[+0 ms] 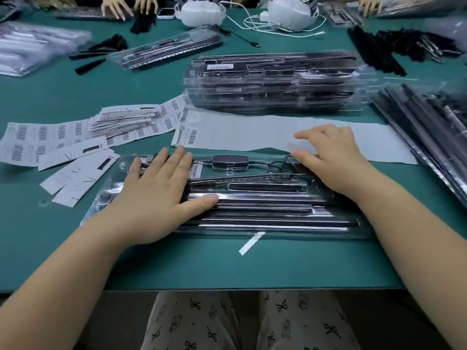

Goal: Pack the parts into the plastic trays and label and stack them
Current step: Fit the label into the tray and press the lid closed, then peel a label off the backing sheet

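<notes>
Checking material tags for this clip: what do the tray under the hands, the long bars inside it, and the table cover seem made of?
Tray: clear glossy thin plastic, parts visible through it. Bars: probably metal or glossy plastic, bright streak reflections. Table cover: matte green mat, maybe rubber or vinyl, no glare.

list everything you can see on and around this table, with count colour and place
packed tray: one, clear plastic over black and silver parts, nearest table edge, under both hands
stack of trays: one pile, clear with dark parts, centre, white label on top
label sheets: several, white with barcodes, left of centre
backing strip: one, pale, between packed tray and stack
loose tray: one, clear, far centre-left
black rods: a bundle, right edge
white cables: tangled, far centre
phone: one, far centre
table: green surface
other people's hands: far edge
left hand: flat on tray
right hand: fingers on tray's far edge
</notes>
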Motion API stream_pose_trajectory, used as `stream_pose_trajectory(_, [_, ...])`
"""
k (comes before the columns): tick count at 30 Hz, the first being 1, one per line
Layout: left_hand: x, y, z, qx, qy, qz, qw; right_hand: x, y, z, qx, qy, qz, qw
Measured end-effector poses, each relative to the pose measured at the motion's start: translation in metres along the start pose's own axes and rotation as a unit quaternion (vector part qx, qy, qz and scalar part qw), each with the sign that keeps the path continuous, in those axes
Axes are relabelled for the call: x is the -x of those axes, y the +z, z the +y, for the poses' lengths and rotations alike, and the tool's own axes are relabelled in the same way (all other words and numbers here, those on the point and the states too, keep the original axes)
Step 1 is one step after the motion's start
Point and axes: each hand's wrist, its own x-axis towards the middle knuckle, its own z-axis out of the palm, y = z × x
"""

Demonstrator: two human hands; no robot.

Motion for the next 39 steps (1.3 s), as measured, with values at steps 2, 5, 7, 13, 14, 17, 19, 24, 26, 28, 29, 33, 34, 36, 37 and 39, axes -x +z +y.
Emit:
stream_pose_trajectory(2, [-0.007, -0.016, -0.001, 0.018, -0.016, -0.025, 0.999, 0.001, 0.0, 0.001, -0.037, 0.005, 0.043, 0.998])
stream_pose_trajectory(5, [-0.044, -0.049, -0.001, 0.037, -0.096, 0.022, 0.994, 0.002, -0.001, 0.002, -0.067, 0.005, 0.067, 0.995])
stream_pose_trajectory(7, [-0.075, -0.068, -0.003, -0.032, -0.164, 0.071, 0.983, 0.001, -0.001, 0.002, -0.074, -0.002, 0.065, 0.995])
stream_pose_trajectory(13, [-0.111, -0.05, -0.02, 0.106, -0.206, 0.085, 0.969, 0.001, -0.001, 0.002, -0.077, -0.009, 0.068, 0.995])
stream_pose_trajectory(14, [-0.112, -0.047, -0.022, 0.174, -0.201, 0.115, 0.957, 0.001, -0.002, 0.002, -0.068, -0.014, 0.071, 0.995])
stream_pose_trajectory(17, [-0.108, -0.045, -0.024, 0.484, -0.196, 0.145, 0.84, 0.001, -0.004, -0.001, -0.037, -0.032, 0.073, 0.996])
stream_pose_trajectory(19, [-0.104, -0.048, -0.026, 0.62, -0.161, 0.112, 0.76, 0.002, -0.005, -0.004, -0.017, -0.049, 0.066, 0.996])
stream_pose_trajectory(24, [-0.097, -0.05, -0.025, 0.674, -0.087, 0.049, 0.732, -0.004, -0.023, -0.024, 0.023, -0.064, 0.047, 0.997])
stream_pose_trajectory(26, [-0.095, -0.049, -0.021, 0.632, -0.069, 0.052, 0.771, -0.012, -0.03, -0.043, -0.022, -0.075, 0.045, 0.996])
stream_pose_trajectory(28, [-0.094, -0.049, -0.018, 0.612, -0.02, 0.032, 0.79, -0.019, -0.03, -0.068, -0.1, -0.083, 0.037, 0.991])
stream_pose_trajectory(29, [-0.092, -0.049, -0.016, 0.612, 0.006, 0.017, 0.791, -0.022, -0.027, -0.08, -0.121, -0.087, 0.04, 0.988])
stream_pose_trajectory(33, [-0.091, -0.049, -0.013, 0.582, 0.014, 0.032, 0.812, -0.026, -0.016, -0.113, -0.137, -0.142, 0.189, 0.962])
stream_pose_trajectory(34, [-0.092, -0.049, -0.013, 0.577, 0.003, 0.052, 0.815, -0.026, -0.015, -0.117, -0.14, -0.163, 0.22, 0.952])
stream_pose_trajectory(36, [-0.093, -0.049, -0.014, 0.576, -0.009, 0.081, 0.813, -0.029, -0.011, -0.121, -0.127, -0.178, 0.213, 0.952])
stream_pose_trajectory(37, [-0.094, -0.049, -0.015, 0.581, -0.009, 0.085, 0.81, -0.031, -0.008, -0.12, -0.104, -0.175, 0.193, 0.96])
stream_pose_trajectory(39, [-0.094, -0.049, -0.015, 0.608, 0.008, 0.07, 0.791, -0.035, -0.002, -0.114, -0.064, -0.156, 0.168, 0.971])
